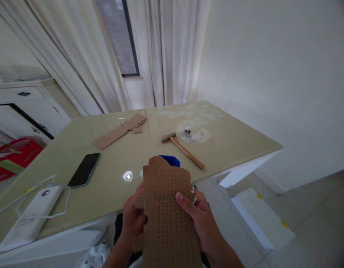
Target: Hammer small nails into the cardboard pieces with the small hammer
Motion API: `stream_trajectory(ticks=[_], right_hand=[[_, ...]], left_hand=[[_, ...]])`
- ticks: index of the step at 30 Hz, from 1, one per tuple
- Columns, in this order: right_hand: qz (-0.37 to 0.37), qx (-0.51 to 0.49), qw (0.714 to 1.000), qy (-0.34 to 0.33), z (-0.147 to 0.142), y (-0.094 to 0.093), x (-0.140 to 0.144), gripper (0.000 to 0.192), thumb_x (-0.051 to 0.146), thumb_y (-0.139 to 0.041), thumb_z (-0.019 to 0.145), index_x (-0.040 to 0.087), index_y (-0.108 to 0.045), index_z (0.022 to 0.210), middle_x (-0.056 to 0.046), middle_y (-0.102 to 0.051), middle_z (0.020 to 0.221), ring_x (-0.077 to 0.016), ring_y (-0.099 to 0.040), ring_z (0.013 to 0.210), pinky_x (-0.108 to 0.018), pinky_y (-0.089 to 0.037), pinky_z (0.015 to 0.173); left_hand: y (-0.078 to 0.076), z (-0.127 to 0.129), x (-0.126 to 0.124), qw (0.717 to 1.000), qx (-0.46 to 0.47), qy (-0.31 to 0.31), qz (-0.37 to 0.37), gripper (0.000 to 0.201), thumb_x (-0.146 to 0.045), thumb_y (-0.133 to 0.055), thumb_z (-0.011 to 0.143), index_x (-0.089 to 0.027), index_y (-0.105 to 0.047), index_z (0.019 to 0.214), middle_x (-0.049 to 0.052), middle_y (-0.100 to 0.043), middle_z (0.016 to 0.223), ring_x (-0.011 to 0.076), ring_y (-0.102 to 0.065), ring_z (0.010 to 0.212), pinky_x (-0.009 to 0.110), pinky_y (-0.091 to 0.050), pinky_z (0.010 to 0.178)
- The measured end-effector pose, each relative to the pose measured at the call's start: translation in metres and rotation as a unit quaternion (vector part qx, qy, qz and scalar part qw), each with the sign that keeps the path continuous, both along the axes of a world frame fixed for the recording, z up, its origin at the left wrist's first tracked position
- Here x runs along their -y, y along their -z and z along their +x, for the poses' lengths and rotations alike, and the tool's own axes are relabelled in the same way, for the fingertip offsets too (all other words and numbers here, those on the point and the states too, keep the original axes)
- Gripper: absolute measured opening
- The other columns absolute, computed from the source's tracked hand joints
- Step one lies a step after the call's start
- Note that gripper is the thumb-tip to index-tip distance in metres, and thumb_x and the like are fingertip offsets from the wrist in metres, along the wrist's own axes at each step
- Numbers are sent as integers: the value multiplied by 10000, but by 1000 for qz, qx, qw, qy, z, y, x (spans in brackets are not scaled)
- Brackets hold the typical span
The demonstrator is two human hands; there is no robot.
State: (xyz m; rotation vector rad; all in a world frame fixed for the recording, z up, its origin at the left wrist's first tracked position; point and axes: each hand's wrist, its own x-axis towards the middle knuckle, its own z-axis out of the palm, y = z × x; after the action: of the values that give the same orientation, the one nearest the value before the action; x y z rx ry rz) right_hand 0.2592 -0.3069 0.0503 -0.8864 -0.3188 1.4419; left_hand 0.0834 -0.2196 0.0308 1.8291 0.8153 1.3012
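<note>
A long piece of brown cardboard (172, 223), punched with rows of small holes, is held up in front of me over the table's near edge. On its left side, my left hand (132, 216) grips it with curled fingers, partly hidden behind it. My right hand (199, 212) pinches the torn right edge, thumb on the front face and fingers behind. Just beyond the cardboard's top shows a blue object (172, 160), mostly hidden. Farther off lies a hammer (187, 152) with a wooden handle, its head resting on a small cardboard scrap.
Beside the hammer, a clear plastic bag (198, 134) holds small dark pieces. Flat cardboard strips (120, 132) lie at the back left. A phone (84, 169) and a white power bank (31, 219) with a cable occupy the table's left. A white box (263, 216) stands on the floor, right.
</note>
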Motion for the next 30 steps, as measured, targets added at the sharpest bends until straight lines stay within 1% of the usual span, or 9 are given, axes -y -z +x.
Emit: stream_trajectory(ticks=[3, 7, 10, 13, 18, 21, 24, 27, 30], right_hand=[[-6, -4, 1000, -4, 1, 0, 0, 500, 528, -1015, 754, 206, -774, 1051, -99, -849, 989, -347, -825, 1002, -520, -651, 935], [-14, -14, 1000, -4, 1, 2, 1, 496, 535, -1010, 749, 228, -767, 1052, -84, -844, 957, -358, -826, 981, -521, -663, 878], [-22, -16, 1000, -4, 1, 2, 1, 493, 526, -1013, 745, 239, -760, 1055, -69, -843, 947, -348, -830, 948, -519, -665, 870], [-12, -10, 1000, -9, 0, 2, 0, 540, 495, -1033, 721, 217, -763, 1098, -87, -849, 985, -347, -831, 952, -524, -662, 900], [6, 21, 1000, -19, -1, 5, 0, 534, 502, -1029, 736, 194, -791, 1101, -98, -849, 961, -345, -833, 933, -529, -662, 922], [20, 42, 999, -21, -1, 6, -1, 552, 517, -1011, 764, 188, -807, 1157, -112, -853, 1010, -353, -824, 1013, -535, -653, 967], [47, 57, 997, -38, -1, 3, -1, 510, 524, -978, 810, 194, -817, 1166, -111, -852, 1041, -336, -823, 1002, -519, -650, 966], [74, 88, 992, -43, -2, -1, -1, 448, 521, -943, 857, 202, -830, 1150, -104, -850, 1047, -307, -819, 964, -476, -651, 931], [73, 100, 992, -37, -4, -3, 0, 440, 530, -944, 855, 192, -837, 1115, -98, -848, 1020, -289, -813, 941, -437, -645, 906]], left_hand=[[-2, 0, -2, 1000, -17, 7, 5, 224, -376, -683, 886, -270, -842, 768, 56, -808, 827, 232, -686, 641, 402, -667, 704], [0, 1, -4, 1000, -8, -4, 6, 182, -320, -691, 912, -260, -861, 890, 68, -827, 938, 258, -762, 793, 378, -670, 718], [3, 2, -4, 1000, 5, -7, 22, 158, -316, -721, 944, -259, -851, 875, 62, -826, 936, 248, -771, 825, 362, -670, 751], [5, 1, -4, 999, 15, -7, 41, 171, -323, -732, 968, -263, -843, 853, 57, -822, 936, 225, -768, 800, 321, -657, 717], [10, 0, -1, 997, 18, -22, 71, 270, -454, -678, 1028, -281, -849, 912, 65, -805, 981, 228, -759, 834, 306, -641, 694], [9, 1, 2, 995, 9, -51, 83, 355, -524, -658, 1043, -279, -836, 859, 68, -790, 955, 239, -741, 840, 323, -632, 707], [6, 0, 3, 992, 3, -67, 107, 400, -568, -648, 1043, -285, -817, 816, 54, -776, 903, 241, -719, 820, 331, -621, 706], [6, -6, 3, 989, -11, -77, 129, 369, -511, -651, 1044, -282, -800, 795, 47, -770, 881, 237, -719, 818, 318, -609, 680], [12, -12, 3, 986, -46, -90, 133, 317, -401, -644, 1041, -274, -799, 795, 50, -772, 888, 229, -729, 834, 298, -607, 677]])
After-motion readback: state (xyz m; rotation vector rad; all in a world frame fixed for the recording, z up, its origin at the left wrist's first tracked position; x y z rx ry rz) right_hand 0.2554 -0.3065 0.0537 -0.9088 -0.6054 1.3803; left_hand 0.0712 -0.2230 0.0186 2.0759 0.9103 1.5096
